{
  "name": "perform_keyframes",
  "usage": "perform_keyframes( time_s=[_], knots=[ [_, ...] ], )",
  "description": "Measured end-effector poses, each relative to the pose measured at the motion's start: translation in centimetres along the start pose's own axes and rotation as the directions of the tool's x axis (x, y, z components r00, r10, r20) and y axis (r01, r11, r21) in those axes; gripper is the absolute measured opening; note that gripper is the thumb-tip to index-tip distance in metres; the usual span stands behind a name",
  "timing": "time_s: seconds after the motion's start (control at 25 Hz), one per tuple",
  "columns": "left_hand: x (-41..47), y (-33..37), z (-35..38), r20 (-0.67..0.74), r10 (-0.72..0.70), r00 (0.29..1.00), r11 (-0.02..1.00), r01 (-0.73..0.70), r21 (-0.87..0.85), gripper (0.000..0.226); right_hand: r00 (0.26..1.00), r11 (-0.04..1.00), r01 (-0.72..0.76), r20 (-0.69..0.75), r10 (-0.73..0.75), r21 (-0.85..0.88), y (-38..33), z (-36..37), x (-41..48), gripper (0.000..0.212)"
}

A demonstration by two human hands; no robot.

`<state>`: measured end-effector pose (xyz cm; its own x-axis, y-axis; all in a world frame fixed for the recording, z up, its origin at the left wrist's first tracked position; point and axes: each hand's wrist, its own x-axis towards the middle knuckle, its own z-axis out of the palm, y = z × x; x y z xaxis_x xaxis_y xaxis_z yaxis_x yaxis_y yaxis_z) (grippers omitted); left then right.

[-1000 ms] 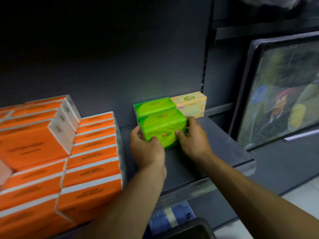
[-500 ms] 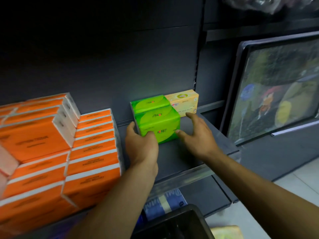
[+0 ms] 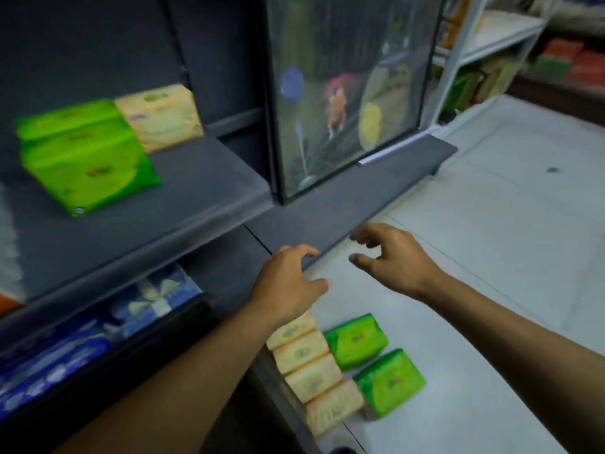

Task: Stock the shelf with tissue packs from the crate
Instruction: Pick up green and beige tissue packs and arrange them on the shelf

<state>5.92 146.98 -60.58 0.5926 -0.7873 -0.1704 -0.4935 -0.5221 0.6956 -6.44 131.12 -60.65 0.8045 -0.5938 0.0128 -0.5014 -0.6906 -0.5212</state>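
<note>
Two green tissue packs [image 3: 86, 162] sit on the dark shelf [image 3: 203, 188] at the upper left, with a pale yellow pack [image 3: 162, 117] behind them to the right. Below on the floor lie several pale yellow packs [image 3: 309, 368] in a row and two green packs [image 3: 373, 365] beside them. My left hand [image 3: 288, 283] and my right hand [image 3: 389, 257] hover empty above these floor packs, fingers loosely spread, in front of the lower shelf edge. The crate's dark rim [image 3: 137, 352] shows at the lower left.
A framed cartoon picture [image 3: 347, 93] leans upright on the dark base ledge [image 3: 376, 185] right of the shelf. Blue packaged goods [image 3: 98, 335] lie under the shelf at the lower left. Pale floor tiles [image 3: 491, 224] spread to the right, with white shelving [image 3: 484, 44] behind.
Both hands have let go of the green pack on the shelf and dropped down to the right, over the packs on the floor. The view has swung right and down.
</note>
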Motion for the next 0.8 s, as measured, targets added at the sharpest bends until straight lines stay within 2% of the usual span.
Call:
perform_keyframes(
  time_s=[0.04, 0.12, 0.24, 0.44, 0.52, 0.64, 0.72, 0.8],
  knots=[
    [0.6, -0.1, 2.1, 0.097, -0.037, 0.995, 0.999, 0.036, 0.019, 0.055, 0.998, 0.999, -0.049, 0.034, 0.049, -0.016, 2.6, 0.8, -1.3, 0.034],
    [1.7, -0.7, 5.3, 0.189, -0.076, 0.979, 0.997, 0.075, 0.012, 0.058, 0.986, 0.991, -0.135, 0.092, 0.137, -0.026, 6.6, 2.5, -3.0, 0.036],
    [3.7, -1.8, 9.6, 0.225, -0.09, 0.97, 0.995, 0.08, 0.052, 0.056, 0.964, 0.976, -0.218, 0.151, 0.218, -0.017, 10.9, 5.7, -3.9, 0.038],
    [7.2, -4.1, 15.2, 0.334, -0.152, 0.93, 0.97, 0.075, 0.233, 0.059, 0.94, 0.974, -0.228, 0.26, 0.222, -0.007, 14.9, 11.7, -2.9, 0.047],
    [8.6, -5.3, 17.0, 0.38, -0.183, 0.907, 0.944, 0.053, 0.327, 0.064, 0.91, 0.985, -0.162, 0.375, 0.175, -0.066, 16.3, 14.4, -2.7, 0.062],
    [10.1, -7.0, 19.3, 0.421, -0.233, 0.877, 0.894, 0.023, 0.447, 0.065, 0.852, 0.979, 0.016, 0.516, 0.093, -0.202, 18.0, 18.1, -2.5, 0.085],
    [10.5, -7.9, 20.3, 0.434, -0.232, 0.87, 0.872, -0.011, 0.489, 0.065, 0.857, 0.943, 0.124, 0.512, 0.055, -0.31, 18.4, 19.2, -2.0, 0.098],
    [10.5, -8.9, 21.1, 0.463, -0.239, 0.853, 0.866, -0.028, 0.499, 0.068, 0.876, 0.91, 0.165, 0.48, 0.042, -0.38, 18.5, 20.0, -1.5, 0.104]
  ],
)
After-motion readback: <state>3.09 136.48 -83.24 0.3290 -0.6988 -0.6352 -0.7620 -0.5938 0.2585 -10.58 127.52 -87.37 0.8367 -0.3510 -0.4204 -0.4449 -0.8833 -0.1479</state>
